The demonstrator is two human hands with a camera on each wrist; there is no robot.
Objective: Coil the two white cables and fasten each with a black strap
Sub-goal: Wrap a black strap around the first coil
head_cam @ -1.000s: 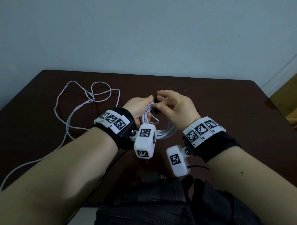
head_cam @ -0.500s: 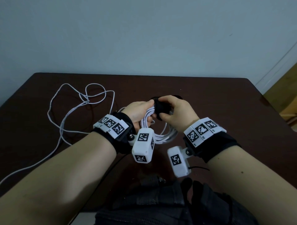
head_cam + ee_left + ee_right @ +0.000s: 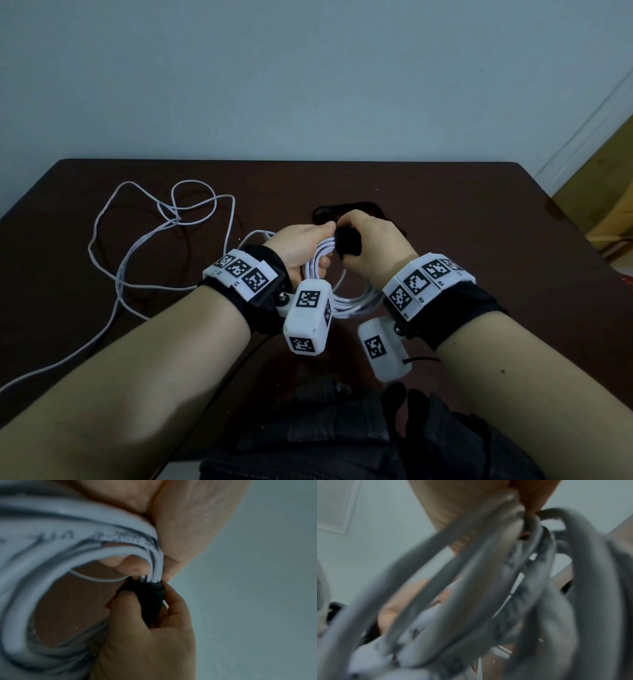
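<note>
A coiled white cable (image 3: 346,301) hangs above the dark table between my hands. My left hand (image 3: 305,245) grips the top of the coil (image 3: 72,555). A black strap (image 3: 347,241) wraps the bundle there, and my right hand (image 3: 370,246) pinches the strap (image 3: 152,601) between thumb and fingers. The right wrist view shows only blurred loops of the coil (image 3: 471,588) close to the lens. A second white cable (image 3: 164,246) lies loose and uncoiled on the table at the left.
The dark brown table (image 3: 479,222) ends at a pale wall behind. Another black strap (image 3: 339,209) lies on the table just beyond my hands. A black bag (image 3: 359,442) sits at the near edge below my forearms.
My right hand's fingers, spread a second ago, have closed around the black strap on the coil. Both hands have stayed together over the table.
</note>
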